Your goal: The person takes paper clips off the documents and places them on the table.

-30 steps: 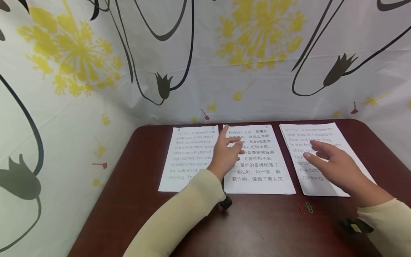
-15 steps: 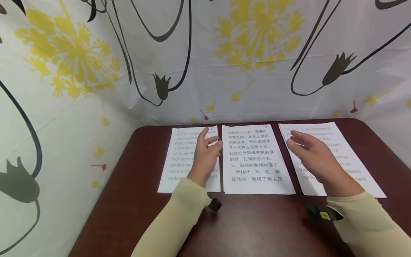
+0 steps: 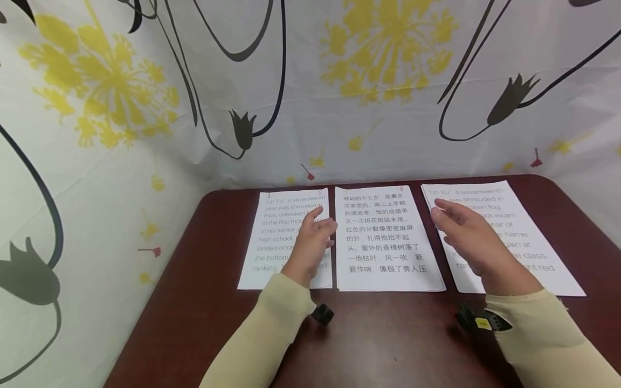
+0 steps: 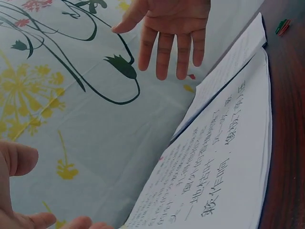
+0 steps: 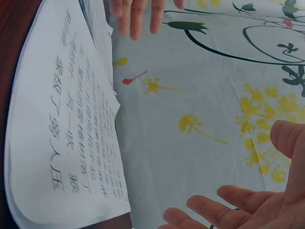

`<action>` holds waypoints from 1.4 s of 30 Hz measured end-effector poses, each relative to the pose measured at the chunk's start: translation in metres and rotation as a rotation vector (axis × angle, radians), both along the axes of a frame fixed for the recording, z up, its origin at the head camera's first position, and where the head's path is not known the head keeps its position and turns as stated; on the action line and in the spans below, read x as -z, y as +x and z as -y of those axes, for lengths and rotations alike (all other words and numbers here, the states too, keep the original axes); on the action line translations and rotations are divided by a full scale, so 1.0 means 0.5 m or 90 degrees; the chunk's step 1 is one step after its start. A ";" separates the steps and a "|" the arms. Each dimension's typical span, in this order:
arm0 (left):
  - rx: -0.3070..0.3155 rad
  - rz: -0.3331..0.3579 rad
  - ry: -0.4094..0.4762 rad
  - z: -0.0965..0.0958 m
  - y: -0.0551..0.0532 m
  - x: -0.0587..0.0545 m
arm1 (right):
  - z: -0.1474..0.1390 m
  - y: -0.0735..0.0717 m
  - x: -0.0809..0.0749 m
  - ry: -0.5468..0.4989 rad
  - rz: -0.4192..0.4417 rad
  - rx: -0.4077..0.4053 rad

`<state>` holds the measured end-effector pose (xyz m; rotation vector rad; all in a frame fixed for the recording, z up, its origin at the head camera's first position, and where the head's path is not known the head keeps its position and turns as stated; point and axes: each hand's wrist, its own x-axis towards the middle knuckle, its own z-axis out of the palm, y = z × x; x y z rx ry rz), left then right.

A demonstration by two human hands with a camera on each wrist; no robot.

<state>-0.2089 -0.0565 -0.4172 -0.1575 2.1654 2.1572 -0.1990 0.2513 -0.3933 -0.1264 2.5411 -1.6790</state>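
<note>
Above the left stack of printed English sheets [image 3: 257,253], my left hand [image 3: 309,245] hovers with its fingers relaxed and holds nothing. My right hand [image 3: 473,240] is held over the left part of the right stack of English sheets [image 3: 533,248], also free of any object. Between the hands lies the middle stack of sheets with Chinese text [image 3: 383,237]. Paper clips sit on the top edge of the left stack, and a red paper clip [image 3: 401,188] is at the middle stack's top right corner. Loose red and green paper clips [image 4: 282,27] lie on the table; in the head view my right wrist mostly covers them.
The dark red-brown table [image 3: 194,312] bears all the stacks, set side by side near its far edge. A pale cloth [image 3: 194,81] with yellow and grey flower prints hangs behind and at the sides. Each wrist carries a small black device [image 3: 322,314].
My left hand has left the middle stack's top left corner and moved left over the left stack. My right hand has shifted left and now covers the loose clips.
</note>
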 end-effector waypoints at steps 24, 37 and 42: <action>0.063 0.052 0.004 -0.003 0.005 0.021 | 0.013 -0.005 0.040 -0.001 0.094 -0.029; 0.055 0.067 -0.002 -0.008 -0.002 0.030 | 0.017 -0.010 0.058 0.013 0.126 -0.039; 0.050 0.065 -0.005 -0.007 -0.007 0.038 | 0.014 -0.014 0.059 0.020 0.133 -0.026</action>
